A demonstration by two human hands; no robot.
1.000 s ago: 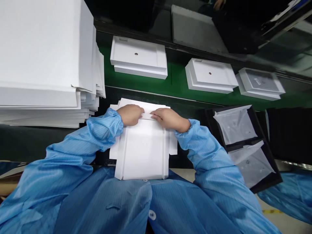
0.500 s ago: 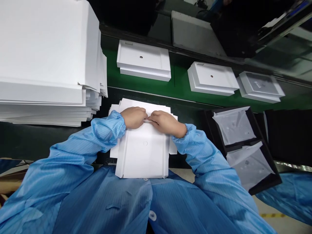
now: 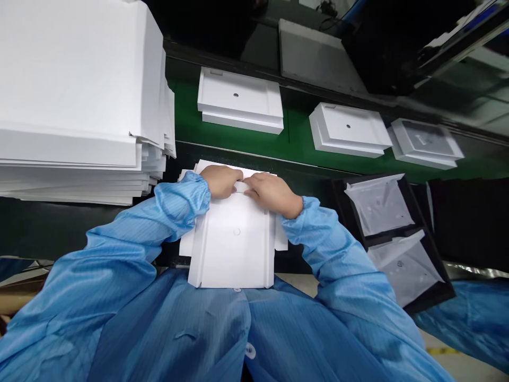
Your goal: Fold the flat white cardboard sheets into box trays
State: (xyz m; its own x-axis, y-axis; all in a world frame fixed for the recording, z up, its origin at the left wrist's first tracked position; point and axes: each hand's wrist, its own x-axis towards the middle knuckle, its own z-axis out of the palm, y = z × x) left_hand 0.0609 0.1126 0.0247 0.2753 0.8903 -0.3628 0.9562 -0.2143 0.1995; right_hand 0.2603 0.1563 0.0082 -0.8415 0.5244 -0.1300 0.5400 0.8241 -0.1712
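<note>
Head view: pinching a white card blank [image 3: 237,254] two-handed.
Got a stack of white sheets [image 3: 67,79] on the bench's [image 3: 59,228] left, then left hand [image 3: 221,181] nearly closed on a narrow far strip of the blank, overhanging the near edge, right hand [image 3: 274,194] pinching that strip too, white boxes [image 3: 258,101] beyond, black tray [image 3: 441,265] with two translucent pouches [image 3: 382,207] far right.

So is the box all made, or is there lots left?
The boxes on the green belt look made. The left hand and right hand are working the far end of a card, mostly spread out. Its folding seems unfinished, and the big pile looks flat too.
</note>
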